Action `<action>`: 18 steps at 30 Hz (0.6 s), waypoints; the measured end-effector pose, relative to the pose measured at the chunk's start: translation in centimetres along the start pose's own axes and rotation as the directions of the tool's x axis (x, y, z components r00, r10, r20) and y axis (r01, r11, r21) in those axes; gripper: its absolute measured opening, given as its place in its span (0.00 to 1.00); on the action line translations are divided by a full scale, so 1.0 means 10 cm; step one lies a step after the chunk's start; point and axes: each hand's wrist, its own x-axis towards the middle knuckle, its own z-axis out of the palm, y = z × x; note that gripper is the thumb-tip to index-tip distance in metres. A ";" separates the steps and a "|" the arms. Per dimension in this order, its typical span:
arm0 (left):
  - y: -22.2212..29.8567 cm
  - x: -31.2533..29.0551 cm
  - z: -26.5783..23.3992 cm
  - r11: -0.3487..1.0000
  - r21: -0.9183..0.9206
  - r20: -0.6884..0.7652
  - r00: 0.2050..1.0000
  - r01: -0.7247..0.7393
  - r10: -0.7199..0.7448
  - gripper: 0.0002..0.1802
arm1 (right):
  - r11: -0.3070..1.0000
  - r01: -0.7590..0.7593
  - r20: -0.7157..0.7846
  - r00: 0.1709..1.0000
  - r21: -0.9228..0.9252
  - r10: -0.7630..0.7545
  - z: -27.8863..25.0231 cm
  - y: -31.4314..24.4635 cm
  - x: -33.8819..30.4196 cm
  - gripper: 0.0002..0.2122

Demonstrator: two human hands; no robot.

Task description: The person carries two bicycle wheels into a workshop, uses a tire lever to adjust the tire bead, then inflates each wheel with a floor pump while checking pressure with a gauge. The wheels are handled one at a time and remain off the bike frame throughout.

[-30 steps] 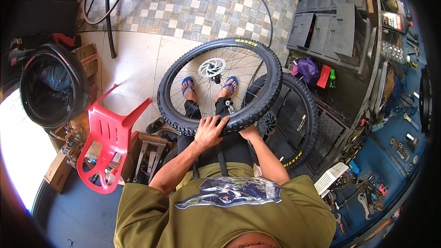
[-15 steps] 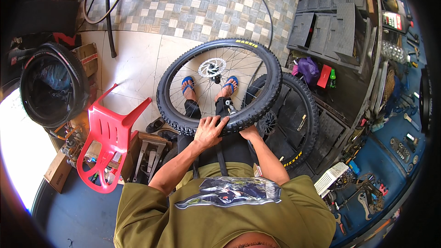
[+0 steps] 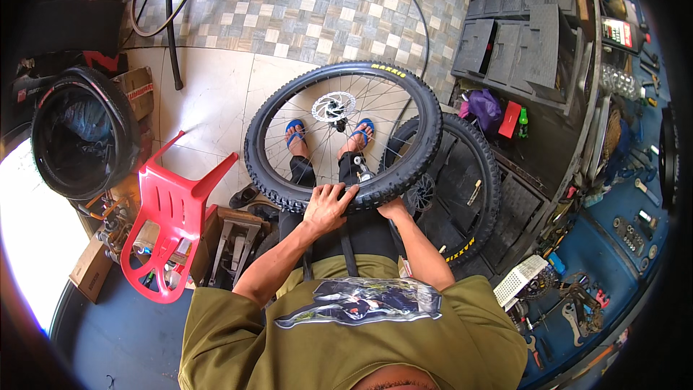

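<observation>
A bicycle wheel (image 3: 431, 112) with a knobby black tyre is held tilted in front of my legs. Its silver brake disc (image 3: 333, 106) sits at the hub, above my sandalled feet. My left hand (image 3: 328, 208) lies over the near edge of the tyre, fingers curled onto the tread. My right hand (image 3: 394, 209) meets the tyre's underside a little further right; the tyre covers most of its fingers. Between the hands, at the inner rim, a small silver fitting (image 3: 363, 168) shows. Behind and to the right leans a second knobby wheel (image 3: 494, 188).
A red plastic chair (image 3: 170, 195) stands to the left, with spare tyres (image 3: 43, 152) beyond it. Black drawers (image 3: 498, 50) line the far right. Tools such as a spanner (image 3: 572, 323) lie on the blue bench (image 3: 613, 260) at right. A black hose (image 3: 424, 29) crosses the floor.
Both hands keep their places on the tyre. The wheel has shifted very slightly left.
</observation>
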 end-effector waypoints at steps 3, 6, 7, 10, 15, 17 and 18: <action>-0.01 -0.02 0.01 1.000 0.013 -0.004 1.000 0.000 0.000 0.59 | 0.997 -0.054 0.053 0.997 0.046 0.051 -0.16 -0.18 -0.05 0.27; -0.02 -0.02 0.03 1.000 0.014 -0.011 1.000 -0.006 0.006 0.60 | 0.993 -0.107 0.086 0.991 0.039 0.104 -0.21 -0.23 -0.06 0.28; -0.02 -0.01 0.03 1.000 0.012 -0.012 1.000 -0.009 0.009 0.60 | 0.994 -0.107 0.081 0.991 0.037 0.104 -0.19 -0.21 -0.06 0.28; -0.02 -0.02 0.03 1.000 0.013 -0.011 1.000 -0.010 0.010 0.60 | 0.994 -0.104 0.080 0.992 0.030 0.101 -0.17 -0.17 -0.05 0.28; -0.02 -0.02 0.02 1.000 0.019 -0.026 1.000 -0.012 0.012 0.60 | 0.998 -0.057 0.082 0.995 -0.017 0.058 -0.14 -0.12 0.00 0.28; -0.01 -0.02 0.01 1.000 0.017 -0.026 1.000 -0.012 0.012 0.60 | 0.998 -0.044 0.074 0.996 -0.055 0.048 -0.11 -0.07 0.01 0.29; -0.01 -0.02 0.01 1.000 0.012 -0.015 1.000 -0.010 0.010 0.60 | 0.997 -0.038 0.070 0.997 -0.074 0.043 -0.09 -0.04 0.01 0.29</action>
